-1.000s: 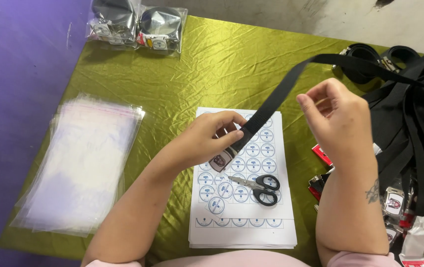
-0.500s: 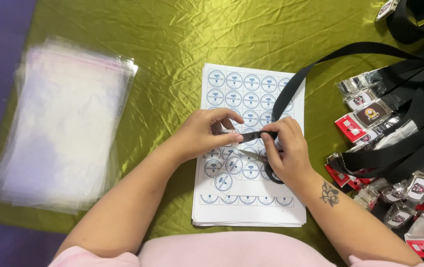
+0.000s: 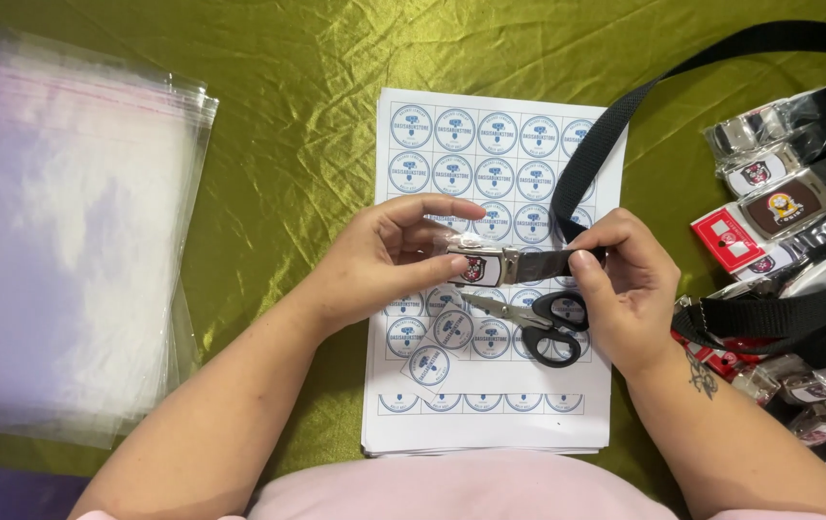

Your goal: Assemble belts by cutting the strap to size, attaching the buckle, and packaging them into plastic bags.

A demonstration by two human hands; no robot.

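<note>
In the head view, both forearms rise from the bottom edge and meet at the centre of the frame. The left hand (image 3: 389, 260) comes in from the lower left, fingers curled and thumb opposed, pinching the metal buckle (image 3: 480, 265) of a black webbing belt (image 3: 581, 183). The right hand (image 3: 625, 284) comes in from the lower right, with a small tattoo at the wrist, its fingertips closed on the strap just right of the buckle. The belt is held level between the two hands, just above the paper, and its strap loops up and away toward the upper right corner.

The buckle is shiny silver with a small red and white emblem. Under the hands lies a stack of white sticker sheets (image 3: 495, 424) printed with rows of round blue labels, several cut out in the lower rows. Black-handled scissors (image 3: 533, 323) rest closed on the sheet, just below the belt. A crinkled, glossy olive-green cloth (image 3: 288, 116) covers the table. A thick stack of clear plastic bags (image 3: 66, 241) fills the left side, its edges fanned.

A heap of bagged belts (image 3: 788, 231) crowds the right edge, close to the right wrist. Between the sheets and the bag stack runs an open strip of cloth.
</note>
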